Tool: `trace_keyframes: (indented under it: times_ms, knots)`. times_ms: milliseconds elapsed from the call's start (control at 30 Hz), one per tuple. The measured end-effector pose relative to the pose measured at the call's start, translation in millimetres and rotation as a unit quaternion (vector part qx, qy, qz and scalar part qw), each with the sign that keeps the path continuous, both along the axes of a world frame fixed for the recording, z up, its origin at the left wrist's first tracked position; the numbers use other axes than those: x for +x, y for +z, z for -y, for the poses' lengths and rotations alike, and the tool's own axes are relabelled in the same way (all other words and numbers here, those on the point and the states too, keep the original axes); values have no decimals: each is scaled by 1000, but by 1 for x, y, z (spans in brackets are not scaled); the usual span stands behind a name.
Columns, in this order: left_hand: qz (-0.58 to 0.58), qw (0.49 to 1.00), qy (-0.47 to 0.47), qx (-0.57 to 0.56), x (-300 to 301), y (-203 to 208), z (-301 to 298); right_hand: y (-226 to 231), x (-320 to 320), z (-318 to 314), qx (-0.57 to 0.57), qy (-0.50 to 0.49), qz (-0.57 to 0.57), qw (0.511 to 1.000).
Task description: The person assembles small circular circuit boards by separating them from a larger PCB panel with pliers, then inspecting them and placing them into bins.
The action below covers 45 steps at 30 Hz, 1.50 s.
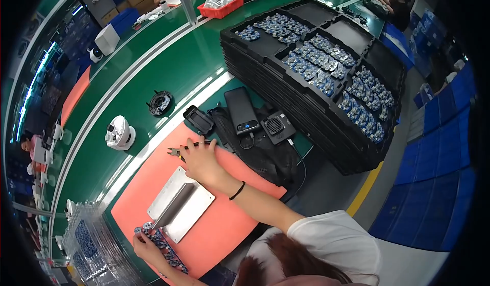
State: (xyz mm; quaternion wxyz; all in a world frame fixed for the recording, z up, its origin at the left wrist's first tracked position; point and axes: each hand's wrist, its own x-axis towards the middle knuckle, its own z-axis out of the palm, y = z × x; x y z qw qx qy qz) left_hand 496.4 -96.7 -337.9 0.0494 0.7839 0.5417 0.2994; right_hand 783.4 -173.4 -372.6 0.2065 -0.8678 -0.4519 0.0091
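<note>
At the lower left my left hand is closed on the edge of a blue circuit board panel, which lies along the near left edge of the pink mat. My right hand rests on the mat's far part, fingers curled over a pair of side cutters whose jaws stick out to the left. Between my hands sits a silver metal plate with a raised bar across it. The panel's far end reaches the bar's near end; whether they touch I cannot tell.
Stacked black trays with blue boards stand right. Near them are a power bank, a small fan and a black bag. A white camera-like device and black round part lie beyond the mat; clear trays stand left.
</note>
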Motion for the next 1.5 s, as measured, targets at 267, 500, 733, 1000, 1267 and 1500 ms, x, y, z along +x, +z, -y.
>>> trace_keyframes:
  times_ms: [267, 500, 733, 1000, 1267, 1500]
  knots:
    - [-1, 999, 31, 9, -17, -5, 7, 1, -9, 5, 19, 10, 0, 1000]
    - [76, 997, 8, 23, -38, -5, 5, 15, -21, 2, -3, 39, -30, 999]
    - [260, 961, 92, -14, -155, 11, 53, 15, -49, -10, 17, 2, 37, 999]
    - [-90, 941, 225, -234, -310, -30, 143, 41, -81, -15, -39, -15, 91, 995]
    - [123, 945, -267, -140, -188, 150, 89, 21, -85, -11, -26, 16, 196, 980]
    - [264, 793, -390, -387, 4, 146, -49, 15, -57, -7, 55, 34, 135, 989]
